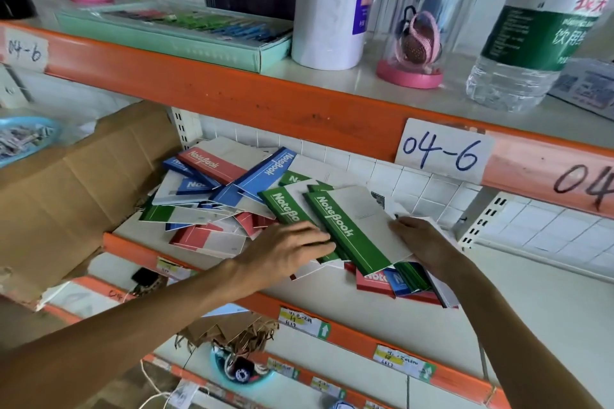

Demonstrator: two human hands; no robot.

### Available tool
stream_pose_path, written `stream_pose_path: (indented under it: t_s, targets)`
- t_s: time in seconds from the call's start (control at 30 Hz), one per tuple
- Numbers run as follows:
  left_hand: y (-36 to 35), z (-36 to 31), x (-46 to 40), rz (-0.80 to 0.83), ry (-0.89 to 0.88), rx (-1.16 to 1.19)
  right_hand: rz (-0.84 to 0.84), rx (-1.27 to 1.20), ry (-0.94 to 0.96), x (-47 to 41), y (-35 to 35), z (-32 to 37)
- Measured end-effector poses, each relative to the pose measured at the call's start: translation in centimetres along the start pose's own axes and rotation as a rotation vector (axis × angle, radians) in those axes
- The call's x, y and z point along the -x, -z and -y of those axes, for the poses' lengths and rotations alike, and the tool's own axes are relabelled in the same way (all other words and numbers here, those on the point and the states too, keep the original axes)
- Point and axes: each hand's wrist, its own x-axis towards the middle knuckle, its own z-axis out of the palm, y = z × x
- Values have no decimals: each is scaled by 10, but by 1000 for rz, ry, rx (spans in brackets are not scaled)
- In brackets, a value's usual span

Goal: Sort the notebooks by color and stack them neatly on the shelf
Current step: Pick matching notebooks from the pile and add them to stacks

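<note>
A loose heap of notebooks lies on the middle shelf (139,236): red (212,164), blue (269,173) and green ones, each white with a coloured spine band. In front, a green notebook (352,226) lies on top of a small pile. My right hand (428,242) holds that pile at its right edge, fingers under and beside it. Straight fingers of my left hand (285,251) press on another green notebook (282,206) at the pile's left. Red and blue notebooks (382,282) stick out beneath the pile over the shelf's front edge.
A cardboard box (66,196) fills the shelf's left end. The upper shelf (232,93) carries a teal pen box (186,40), a white roll (329,10), a pink-based dome (412,53) and a water bottle (531,43). Lower shelves hold paper bags and a blue bowl.
</note>
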Motion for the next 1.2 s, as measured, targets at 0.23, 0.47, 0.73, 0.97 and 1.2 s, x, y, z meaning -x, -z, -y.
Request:
stream_pose_path:
  t_s: [0.23,0.47,0.73,0.97,1.2]
  targets:
    - [10,-4,8,20,201,130,84,233,-7,10,-28,3]
    - [16,-2,13,47,242,92,90,-30,-6,14,-49,4]
    - [19,12,45,-56,520,88,78,-3,60,20,-75,7]
    - [31,5,47,108,1239,910,160,67,179,43,-98,6]
    - [24,4,54,-290,1381,1073,125,407,381,54,-112,16]
